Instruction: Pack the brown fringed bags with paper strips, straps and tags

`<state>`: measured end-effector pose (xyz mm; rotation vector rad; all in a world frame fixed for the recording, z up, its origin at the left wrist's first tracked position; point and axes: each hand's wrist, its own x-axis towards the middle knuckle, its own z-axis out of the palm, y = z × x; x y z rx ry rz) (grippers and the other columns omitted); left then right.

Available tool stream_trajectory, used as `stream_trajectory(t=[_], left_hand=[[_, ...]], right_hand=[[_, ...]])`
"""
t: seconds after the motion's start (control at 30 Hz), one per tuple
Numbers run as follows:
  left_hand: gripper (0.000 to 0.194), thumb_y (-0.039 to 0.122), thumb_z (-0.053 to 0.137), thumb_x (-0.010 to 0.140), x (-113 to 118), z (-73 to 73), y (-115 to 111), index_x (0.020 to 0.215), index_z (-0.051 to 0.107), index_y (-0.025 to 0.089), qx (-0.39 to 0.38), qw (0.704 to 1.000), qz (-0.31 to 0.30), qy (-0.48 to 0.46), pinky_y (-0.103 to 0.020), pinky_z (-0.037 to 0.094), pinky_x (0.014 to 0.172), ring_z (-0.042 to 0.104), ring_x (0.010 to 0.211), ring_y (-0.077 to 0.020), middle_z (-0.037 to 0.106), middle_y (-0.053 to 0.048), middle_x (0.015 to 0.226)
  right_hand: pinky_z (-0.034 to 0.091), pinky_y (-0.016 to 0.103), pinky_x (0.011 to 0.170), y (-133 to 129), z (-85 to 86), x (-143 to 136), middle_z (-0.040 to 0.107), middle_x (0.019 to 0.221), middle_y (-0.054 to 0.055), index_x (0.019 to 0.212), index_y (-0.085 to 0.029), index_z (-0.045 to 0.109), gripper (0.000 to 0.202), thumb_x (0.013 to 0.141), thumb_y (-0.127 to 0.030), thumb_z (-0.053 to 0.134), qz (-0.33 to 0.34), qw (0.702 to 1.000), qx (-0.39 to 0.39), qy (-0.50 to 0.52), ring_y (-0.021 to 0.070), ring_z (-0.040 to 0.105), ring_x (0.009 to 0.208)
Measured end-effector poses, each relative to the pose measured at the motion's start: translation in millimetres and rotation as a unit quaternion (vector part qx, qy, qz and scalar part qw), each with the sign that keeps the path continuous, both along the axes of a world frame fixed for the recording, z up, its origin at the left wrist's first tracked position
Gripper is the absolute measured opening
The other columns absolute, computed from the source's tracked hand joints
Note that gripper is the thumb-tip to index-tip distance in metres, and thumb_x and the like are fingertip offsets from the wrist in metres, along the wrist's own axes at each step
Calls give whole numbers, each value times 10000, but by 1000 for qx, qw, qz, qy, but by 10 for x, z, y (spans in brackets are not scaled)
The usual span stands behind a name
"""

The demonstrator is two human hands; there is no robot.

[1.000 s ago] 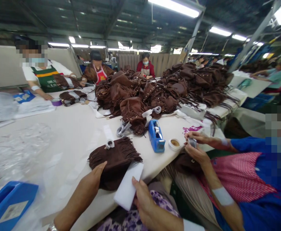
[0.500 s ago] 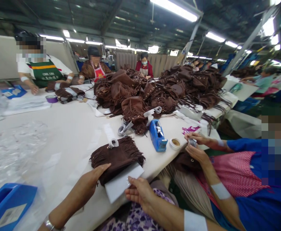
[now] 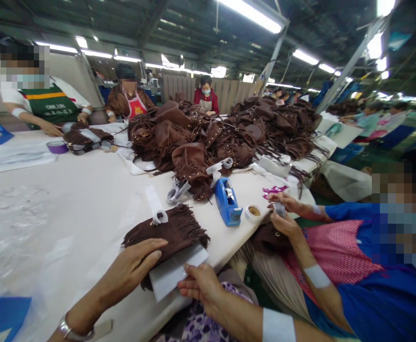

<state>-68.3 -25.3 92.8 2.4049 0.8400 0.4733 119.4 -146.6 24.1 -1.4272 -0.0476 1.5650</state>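
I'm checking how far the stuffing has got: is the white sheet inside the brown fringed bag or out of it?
Partly in. The white sheet has its upper edge under the fringed bag, with the rest sticking out between the left hand and right hand.

A dark brown suede fringed bag point(image 3: 172, 232) lies flat near the table's front edge, fringe fanned outward; a white foam sheet point(image 3: 175, 271) lies tilted, its upper edge tucked under the bag.

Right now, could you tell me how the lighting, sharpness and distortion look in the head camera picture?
Head view: ceiling strip lights blow out to white; wide-lens bending curves the table edge and roof beams; the left hand, right hand and fringed brown bag are fairly sharp; edges smear, especially the right side; the faces are blurred out.
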Motion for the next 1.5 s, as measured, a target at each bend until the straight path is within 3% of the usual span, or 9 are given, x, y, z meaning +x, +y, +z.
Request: stream_trajectory(t=[0.2, 0.47, 0.73, 1.0, 1.2, 1.3, 1.4, 1.43, 1.5], left_hand=[[351, 432, 442, 963, 448, -35, 131, 1057, 732, 259, -51, 997, -60, 24, -327, 513, 1008, 663, 1096, -197, 726, -20, 1162], [348, 416, 427, 972, 399, -233, 85, 1186, 672, 293, -108, 993, -49, 7, -378, 459, 1083, 590, 1216, -205, 660, -22, 1292], [406, 335, 412, 993, 376, -363, 38, 1388, 505, 334, 14, 993, -111, 45, -339, 479, 1063, 545, 1264, -164, 561, 18, 1425], [515, 292, 433, 980, 342, -740, -173, 1487, 345, 316, 211, 965, -109, 114, -301, 502, 974, 471, 1288, -164, 414, 38, 1541], [682, 467, 510, 921, 384, -928, -326, 1490, 347, 129, 368, 912, -130, 129, -387, 242, 1174, 308, 1437, -248, 368, -92, 1563], [736, 556, 526, 881, 410, -935, -323, 1463, 399, 124, 388, 902, -135, 131, -421, 116, 1217, 303, 1444, -271, 403, -115, 1541], [718, 549, 550, 864, 425, -926, -297, 1442, 436, 139, 397, 898, -138, 134, -426, 96, 1225, 325, 1434, -273, 420, -113, 1530], [702, 528, 561, 864, 428, -927, -290, 1438, 443, 143, 401, 896, -138, 132, -427, 94, 1226, 336, 1428, -270, 425, -112, 1527], [667, 477, 574, 865, 432, -936, -282, 1431, 453, 144, 408, 893, -139, 130, -425, 93, 1229, 356, 1417, -263, 438, -110, 1519]], right_hand=[[568, 247, 546, 19, -43, -18, 661, 708, 29, 967, -146, 476, 132, 917, -238, 557, -13, 1000, -9, -19, 155, 693, 596], [569, 250, 545, 4, -33, -32, 641, 665, 0, 972, -156, 453, 159, 901, -259, 551, -23, 999, -22, -9, 162, 700, 595], [572, 259, 561, 49, -48, -22, 655, 683, 6, 1013, -154, 448, 119, 904, -197, 468, -43, 999, -25, 15, 156, 701, 595], [563, 273, 539, 89, -151, -31, 670, 747, 29, 992, -157, 440, 116, 877, -169, 452, -69, 997, -25, 24, 159, 691, 562], [571, 298, 570, 87, -202, 5, 657, 681, 8, 972, -163, 468, 173, 844, -252, 542, -53, 998, -18, 28, 170, 690, 567], [540, 289, 529, 63, -173, 208, 646, 619, 38, 876, -161, 504, 220, 830, -356, 596, 66, 997, -26, 13, 191, 673, 546], [498, 277, 540, 41, -74, 578, 644, 637, 45, 798, -173, 526, 192, 864, -348, 567, 173, 970, 0, -172, 173, 633, 537], [499, 284, 594, 41, -35, 712, 650, 680, 41, 800, -177, 542, 151, 873, -308, 560, 183, 940, 36, -286, 172, 638, 593], [489, 297, 730, 62, 22, 944, 663, 810, 42, 848, -186, 581, 60, 885, -219, 547, 187, 840, 126, -494, 178, 642, 758]])
